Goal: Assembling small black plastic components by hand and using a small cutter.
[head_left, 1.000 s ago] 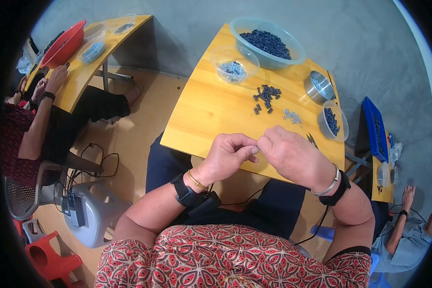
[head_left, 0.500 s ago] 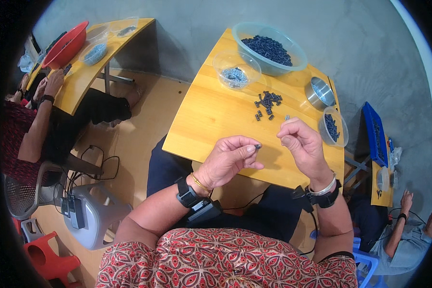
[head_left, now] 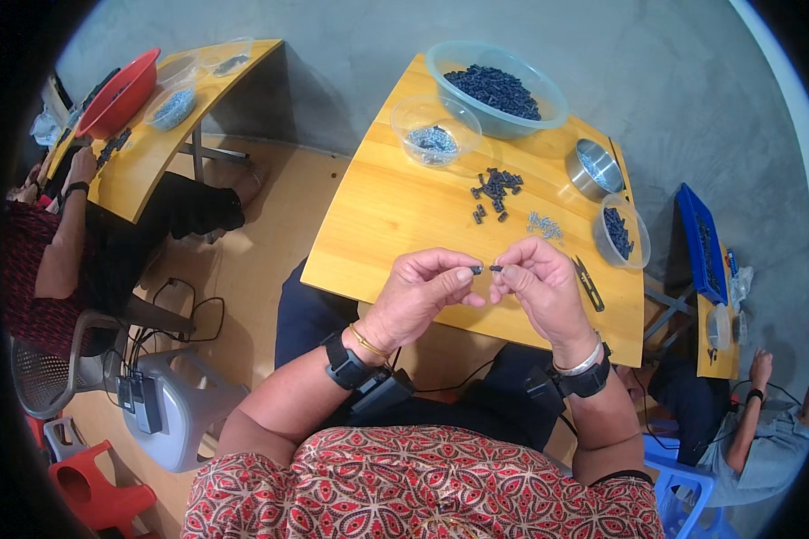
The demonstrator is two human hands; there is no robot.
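Observation:
Over the near edge of the yellow table [head_left: 368,242], my left hand [head_left: 427,292] pinches a small black plastic part [head_left: 476,269] between thumb and fingertips. My right hand [head_left: 544,289] is closed beside it, its fingertips pinching a tiny dark piece [head_left: 496,269] too small to name. The two pieces face each other with a narrow gap between. Just beyond the hands lie a loose pile of black plastic parts [head_left: 494,189] and a scatter of small silvery metal pieces [head_left: 545,225]. Small black snips [head_left: 589,284] rest right of my right hand.
A large pale-blue basin [head_left: 555,112] of black parts stands at the back. Around it are a clear bowl [head_left: 404,117] with metal pieces, a steel bowl [head_left: 580,171] and a clear tub [head_left: 638,242] of black parts. Other people sit at tables left and right.
My right hand has moved left and nearer me, from above the metal pieces to my left fingertips. The metal pieces and snips now show. My left hand has barely moved.

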